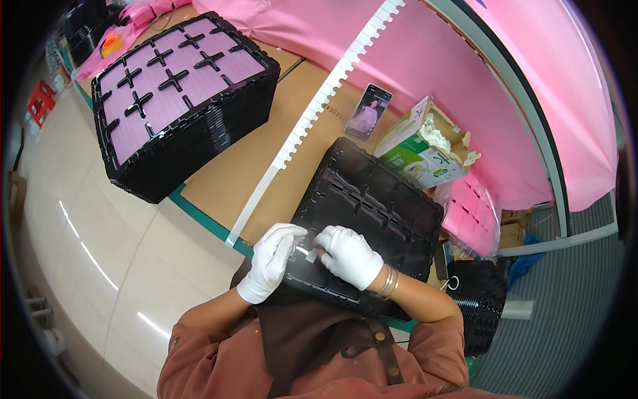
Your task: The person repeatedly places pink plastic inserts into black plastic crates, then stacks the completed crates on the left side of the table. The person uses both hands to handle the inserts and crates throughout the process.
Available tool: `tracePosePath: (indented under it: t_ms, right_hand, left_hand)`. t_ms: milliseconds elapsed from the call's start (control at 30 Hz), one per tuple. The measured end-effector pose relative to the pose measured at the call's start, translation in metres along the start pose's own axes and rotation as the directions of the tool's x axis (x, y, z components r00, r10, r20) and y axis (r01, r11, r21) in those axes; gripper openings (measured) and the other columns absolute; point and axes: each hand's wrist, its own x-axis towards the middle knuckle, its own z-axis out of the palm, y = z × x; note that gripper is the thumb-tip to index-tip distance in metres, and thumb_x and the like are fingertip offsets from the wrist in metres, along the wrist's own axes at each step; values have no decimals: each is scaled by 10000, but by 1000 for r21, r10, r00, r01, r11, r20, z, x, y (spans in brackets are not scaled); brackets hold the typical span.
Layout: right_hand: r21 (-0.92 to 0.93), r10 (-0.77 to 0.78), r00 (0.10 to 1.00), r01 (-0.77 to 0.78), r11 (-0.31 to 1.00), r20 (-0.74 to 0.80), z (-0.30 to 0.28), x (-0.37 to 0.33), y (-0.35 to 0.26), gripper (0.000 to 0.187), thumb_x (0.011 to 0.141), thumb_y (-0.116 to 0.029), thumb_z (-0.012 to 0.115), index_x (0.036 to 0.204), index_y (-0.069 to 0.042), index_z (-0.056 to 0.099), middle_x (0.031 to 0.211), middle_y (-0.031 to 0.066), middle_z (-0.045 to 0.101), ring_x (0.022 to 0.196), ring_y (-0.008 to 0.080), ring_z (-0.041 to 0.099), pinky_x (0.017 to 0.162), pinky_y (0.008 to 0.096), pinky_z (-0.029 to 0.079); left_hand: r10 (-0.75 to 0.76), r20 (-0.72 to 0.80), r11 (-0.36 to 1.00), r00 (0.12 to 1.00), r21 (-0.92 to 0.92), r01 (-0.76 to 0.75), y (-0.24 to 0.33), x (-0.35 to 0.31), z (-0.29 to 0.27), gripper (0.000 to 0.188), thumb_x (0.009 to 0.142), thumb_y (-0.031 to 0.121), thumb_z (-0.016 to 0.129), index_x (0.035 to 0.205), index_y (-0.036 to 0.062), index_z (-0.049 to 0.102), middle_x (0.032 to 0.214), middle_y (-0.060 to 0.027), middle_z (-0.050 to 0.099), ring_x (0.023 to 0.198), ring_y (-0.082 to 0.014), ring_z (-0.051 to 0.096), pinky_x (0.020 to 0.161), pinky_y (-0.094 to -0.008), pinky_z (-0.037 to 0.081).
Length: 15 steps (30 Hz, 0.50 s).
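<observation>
Both my hands wear white gloves and meet over the near left corner of a black plastic tray [372,219] with molded compartments. My left hand [269,261] has its fingers bent together, turned toward the right hand. My right hand [350,256] has thumb and fingers pinched together over the tray. Between them shows a small, pale, shiny patch [310,255]; whether it is a loose piece or glare I cannot tell. The fingertips are partly hidden, so what they hold does not show clearly.
A stack of black trays [183,110] with pink sheet on top stands at the left. A white notched strip [302,126] crosses the cardboard-covered table. Beyond my tray are a phone [367,113], an open carton [425,146] and a bagged pink stack [470,214]. More black trays [475,302] stand at right.
</observation>
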Motion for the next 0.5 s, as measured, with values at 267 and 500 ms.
tracePosePath:
  t_ms: [267, 500]
  right_hand:
    - [-231, 12, 999, -3, 973, 37, 4, 2, -11, 99, 756, -158, 674, 788, -86, 614, 803, 90, 583, 771, 295, 621, 680, 423, 527]
    - [-123, -12, 998, 18, 992, 55, 4, -14, -18, 108, 727, -160, 669, 776, -94, 599, 786, 91, 590, 709, 312, 609, 653, 436, 514]
  left_hand:
    - [31, -9, 997, 999, 74, -31, 0, -1, 3, 222, 982, 79, 489, 1073, -2, 675, 1052, -135, 649, 847, -206, 658, 753, -295, 519]
    - [72, -23, 993, 997, 98, -69, 4, 1, 5, 210, 962, 45, 498, 1049, 5, 684, 1022, -125, 657, 776, -182, 644, 714, -285, 512]
